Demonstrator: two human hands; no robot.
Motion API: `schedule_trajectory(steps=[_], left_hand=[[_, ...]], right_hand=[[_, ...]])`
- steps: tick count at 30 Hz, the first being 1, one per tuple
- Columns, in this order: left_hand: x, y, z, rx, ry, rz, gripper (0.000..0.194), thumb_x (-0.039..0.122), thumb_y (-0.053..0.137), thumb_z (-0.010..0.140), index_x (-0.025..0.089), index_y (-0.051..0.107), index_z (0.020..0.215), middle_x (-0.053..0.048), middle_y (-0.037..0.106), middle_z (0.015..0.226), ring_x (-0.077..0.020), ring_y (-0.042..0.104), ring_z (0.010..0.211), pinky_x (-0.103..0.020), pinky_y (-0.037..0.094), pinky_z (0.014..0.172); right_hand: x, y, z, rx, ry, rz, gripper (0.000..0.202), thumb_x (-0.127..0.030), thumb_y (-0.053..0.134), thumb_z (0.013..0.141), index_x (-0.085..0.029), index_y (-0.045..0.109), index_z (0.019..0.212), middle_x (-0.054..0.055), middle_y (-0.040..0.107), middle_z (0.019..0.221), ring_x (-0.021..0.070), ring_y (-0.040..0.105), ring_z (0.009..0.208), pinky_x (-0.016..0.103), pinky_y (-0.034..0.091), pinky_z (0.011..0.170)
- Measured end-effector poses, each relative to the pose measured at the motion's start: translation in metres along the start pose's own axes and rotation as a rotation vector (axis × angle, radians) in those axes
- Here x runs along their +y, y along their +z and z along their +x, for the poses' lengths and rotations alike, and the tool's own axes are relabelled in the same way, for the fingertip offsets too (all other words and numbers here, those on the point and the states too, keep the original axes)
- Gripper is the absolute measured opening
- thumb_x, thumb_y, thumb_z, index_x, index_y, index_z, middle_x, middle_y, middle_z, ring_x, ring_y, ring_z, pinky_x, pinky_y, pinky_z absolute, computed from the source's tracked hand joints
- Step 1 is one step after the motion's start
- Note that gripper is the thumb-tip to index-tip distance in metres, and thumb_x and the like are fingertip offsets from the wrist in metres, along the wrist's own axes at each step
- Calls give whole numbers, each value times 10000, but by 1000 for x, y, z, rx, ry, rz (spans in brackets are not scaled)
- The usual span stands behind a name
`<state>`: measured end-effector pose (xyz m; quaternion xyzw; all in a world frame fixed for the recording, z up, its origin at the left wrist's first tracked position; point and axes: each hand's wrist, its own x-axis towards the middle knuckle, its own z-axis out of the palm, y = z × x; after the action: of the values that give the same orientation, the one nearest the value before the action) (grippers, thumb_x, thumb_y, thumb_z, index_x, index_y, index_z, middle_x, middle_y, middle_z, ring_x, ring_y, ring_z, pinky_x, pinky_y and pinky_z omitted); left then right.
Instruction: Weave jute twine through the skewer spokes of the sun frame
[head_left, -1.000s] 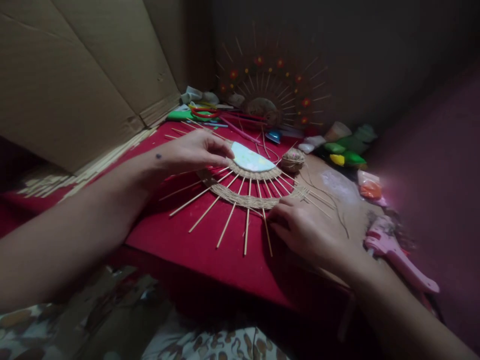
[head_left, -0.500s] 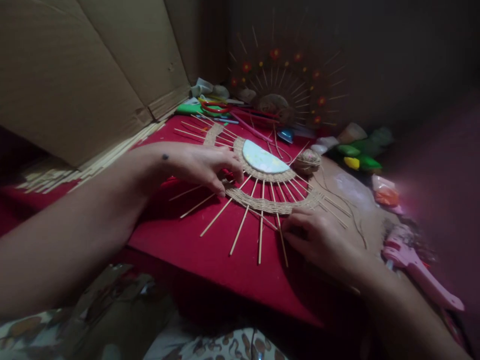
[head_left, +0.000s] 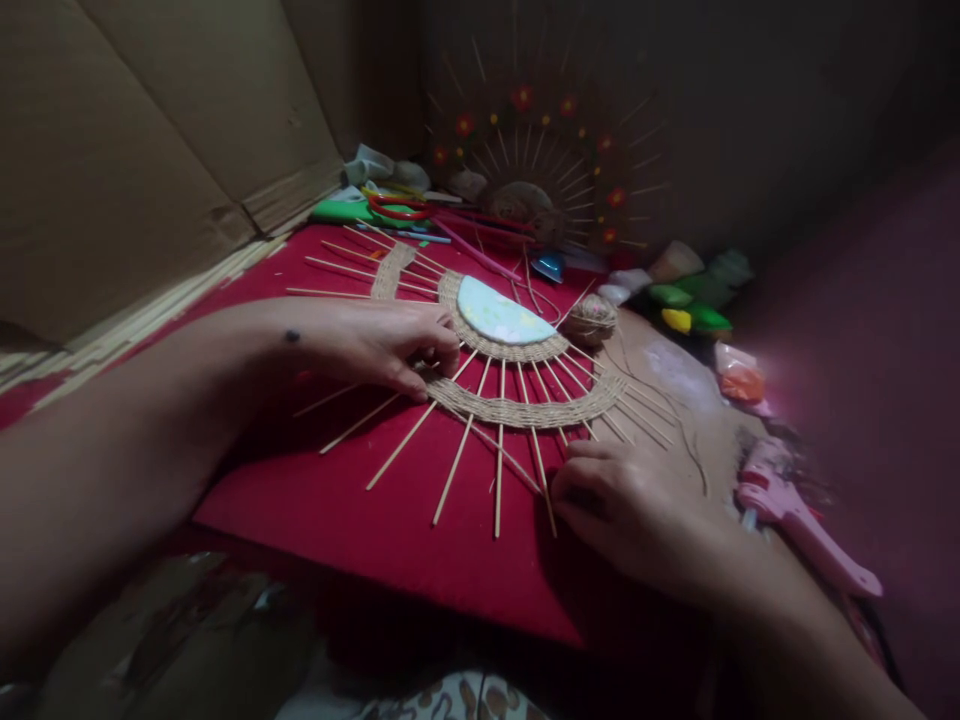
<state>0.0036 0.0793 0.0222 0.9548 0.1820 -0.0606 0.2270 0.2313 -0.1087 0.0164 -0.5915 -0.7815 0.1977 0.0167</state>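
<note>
A half-round woven piece of twine over thin sticks lies on the red tabletop. Its sticks fan out from a pale blue half-disc. My left hand pinches the left part of the outer woven band, thumb at its lower edge; the exact grip is partly hidden. From there a strand of twine runs slantwise over the sticks to my right hand. That hand is closed on the strand below the band, its fingertips in shadow.
A ball of twine sits behind the woven piece. A pink glue gun lies at right. Red-handled scissors and other supplies line the back. Cardboard stands at left beside loose sticks. A flowered stick piece leans behind.
My right hand has moved down and away from the band, and a longer stretch of twine shows. My left hand stays on the band. The view has shifted slightly right.
</note>
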Motion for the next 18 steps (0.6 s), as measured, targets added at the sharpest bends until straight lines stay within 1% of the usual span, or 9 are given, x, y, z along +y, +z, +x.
schedule_trajectory(steps=[3,7,9,13,18], left_hand=[[0,1,-1,12,-11,-37,100,256,609,776,188,644,841,-52,599,887,-179,510,806,-269,383,698],[5,-1,-3,39,-43,-72,87,269,616,782,183,625,779,-46,597,833,-173,491,759,-281,378,696],[8,-2,-3,28,-63,-73,88,262,605,794,175,621,787,-45,597,828,-170,489,750,-275,373,682],[11,-4,-3,-22,-85,-60,75,232,582,814,162,610,813,-32,591,827,-159,489,760,-241,361,663],[12,-4,-1,-44,-114,-7,44,163,536,817,159,579,810,-17,568,821,-144,483,768,-199,363,659]], right_hand=[[-2,0,-4,-50,28,-23,181,-160,480,840,-186,632,745,9,609,725,107,491,624,269,322,587],[-6,-4,-6,-71,41,-6,178,-182,471,843,-196,624,753,-2,611,715,98,457,596,269,282,561],[-7,-7,-5,-82,38,5,164,-181,476,833,-187,605,732,0,605,713,92,441,590,267,265,549],[-7,-9,-5,-107,12,20,118,-156,494,796,-174,520,682,-13,569,682,77,389,571,263,235,531],[-4,-5,-6,-69,-17,7,93,-184,490,796,-183,482,702,-19,543,671,82,352,569,265,236,532]])
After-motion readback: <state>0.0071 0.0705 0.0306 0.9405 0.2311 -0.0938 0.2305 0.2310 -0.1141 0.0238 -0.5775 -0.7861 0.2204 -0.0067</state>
